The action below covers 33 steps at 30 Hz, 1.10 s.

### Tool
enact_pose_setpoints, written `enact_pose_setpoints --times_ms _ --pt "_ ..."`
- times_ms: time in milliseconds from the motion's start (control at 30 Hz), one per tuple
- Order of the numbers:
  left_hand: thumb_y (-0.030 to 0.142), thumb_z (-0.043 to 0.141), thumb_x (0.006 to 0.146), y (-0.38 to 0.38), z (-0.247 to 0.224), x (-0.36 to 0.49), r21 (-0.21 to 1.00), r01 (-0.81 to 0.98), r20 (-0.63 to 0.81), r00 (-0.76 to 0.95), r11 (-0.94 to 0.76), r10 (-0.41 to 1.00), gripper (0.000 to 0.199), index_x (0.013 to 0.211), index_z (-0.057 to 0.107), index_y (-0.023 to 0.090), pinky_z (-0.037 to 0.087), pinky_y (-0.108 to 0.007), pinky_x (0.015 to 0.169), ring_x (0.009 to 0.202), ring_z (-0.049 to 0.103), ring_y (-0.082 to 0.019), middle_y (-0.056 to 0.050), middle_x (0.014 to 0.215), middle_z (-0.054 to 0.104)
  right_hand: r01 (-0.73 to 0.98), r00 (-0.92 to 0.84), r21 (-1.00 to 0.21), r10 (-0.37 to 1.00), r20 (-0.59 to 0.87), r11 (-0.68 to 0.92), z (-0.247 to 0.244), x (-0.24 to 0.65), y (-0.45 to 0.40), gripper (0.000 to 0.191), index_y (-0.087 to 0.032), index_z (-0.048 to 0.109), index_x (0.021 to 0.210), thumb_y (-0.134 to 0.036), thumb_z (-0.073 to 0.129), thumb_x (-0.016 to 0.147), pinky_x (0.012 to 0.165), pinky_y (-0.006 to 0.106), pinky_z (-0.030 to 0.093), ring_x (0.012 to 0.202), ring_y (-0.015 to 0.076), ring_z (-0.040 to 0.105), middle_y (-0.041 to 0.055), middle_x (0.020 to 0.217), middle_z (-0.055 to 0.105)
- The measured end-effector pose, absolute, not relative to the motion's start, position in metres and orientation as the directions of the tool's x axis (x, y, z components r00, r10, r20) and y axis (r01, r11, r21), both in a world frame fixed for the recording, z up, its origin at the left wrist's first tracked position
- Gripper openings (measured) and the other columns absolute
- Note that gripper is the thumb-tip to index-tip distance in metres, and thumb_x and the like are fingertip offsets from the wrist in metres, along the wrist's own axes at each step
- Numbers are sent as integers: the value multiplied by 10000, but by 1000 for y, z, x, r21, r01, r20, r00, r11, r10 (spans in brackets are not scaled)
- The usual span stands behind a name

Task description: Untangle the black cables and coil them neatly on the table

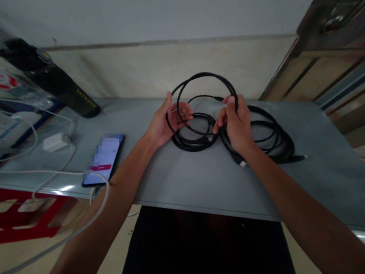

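Observation:
A coiled black cable [208,75] stands in loose loops above the grey table [197,185]. My right hand [236,118] pinches its right side between thumb and fingers. On the coil's left side my left hand [167,121] is spread, fingers apart, with the loops passing in front of its palm and touching it. Beneath lies another black coil [194,147] with connectors near its middle. To the right, partly behind my right hand and forearm, rests a thicker bundle of black cable [284,141], with connector ends pointing right and toward the front.
A phone [103,160] with a lit screen lies left of my left forearm. Further left are a white charger [56,142] with white cables and a black bottle [68,88]. A wall [137,71] borders the table's back. A red stool [18,225] stands below left.

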<state>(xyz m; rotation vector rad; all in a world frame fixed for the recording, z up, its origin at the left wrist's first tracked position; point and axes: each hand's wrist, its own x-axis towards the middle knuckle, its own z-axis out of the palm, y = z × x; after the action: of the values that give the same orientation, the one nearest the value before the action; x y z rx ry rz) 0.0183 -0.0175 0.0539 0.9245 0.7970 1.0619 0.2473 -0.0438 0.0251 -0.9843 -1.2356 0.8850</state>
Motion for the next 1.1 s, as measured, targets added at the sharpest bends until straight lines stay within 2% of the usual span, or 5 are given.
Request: enact_pose_setpoints --times_ms 133,400,700,833,1100 --pt "772 700 1004 -20 54 19 921 -344 -81 293 184 953 557 938 778 224 650 -291 700 829 814 -213 -66 905 829 -43 196 -946 931 308 322 22 251 -38 667 -351 558 1182 -981 467 985 431 323 468 457 166 557 -81 650 518" --pt "468 956 911 -22 40 18 950 -302 32 334 75 942 320 985 809 193 591 -245 811 830 756 -143 -41 956 808 -55 241 -943 921 306 328 18 256 -30 682 -344 510 1090 -1009 414 972 434 292 461 485 159 569 -74 697 542" --pt "402 999 867 -20 36 18 951 -308 117 349 -4 930 297 871 796 185 558 -229 822 811 710 -112 -18 901 787 -95 234 -947 931 280 308 18 259 -29 629 -331 507 1036 -958 473 997 506 307 510 540 171 600 -59 708 570" --pt "412 996 870 -21 37 18 952 -304 68 326 36 943 354 790 734 189 568 -241 811 816 717 -127 -35 913 793 -11 221 -930 908 356 367 11 259 -24 626 -321 577 1043 -939 484 1015 573 331 527 595 184 621 -43 691 586" --pt "556 865 979 -18 39 21 947 -308 8 306 91 952 465 746 665 206 596 -267 731 749 734 -150 -35 814 762 331 165 -855 868 468 398 12 259 -28 697 -310 631 947 -939 349 1052 769 436 607 747 242 689 28 759 658"
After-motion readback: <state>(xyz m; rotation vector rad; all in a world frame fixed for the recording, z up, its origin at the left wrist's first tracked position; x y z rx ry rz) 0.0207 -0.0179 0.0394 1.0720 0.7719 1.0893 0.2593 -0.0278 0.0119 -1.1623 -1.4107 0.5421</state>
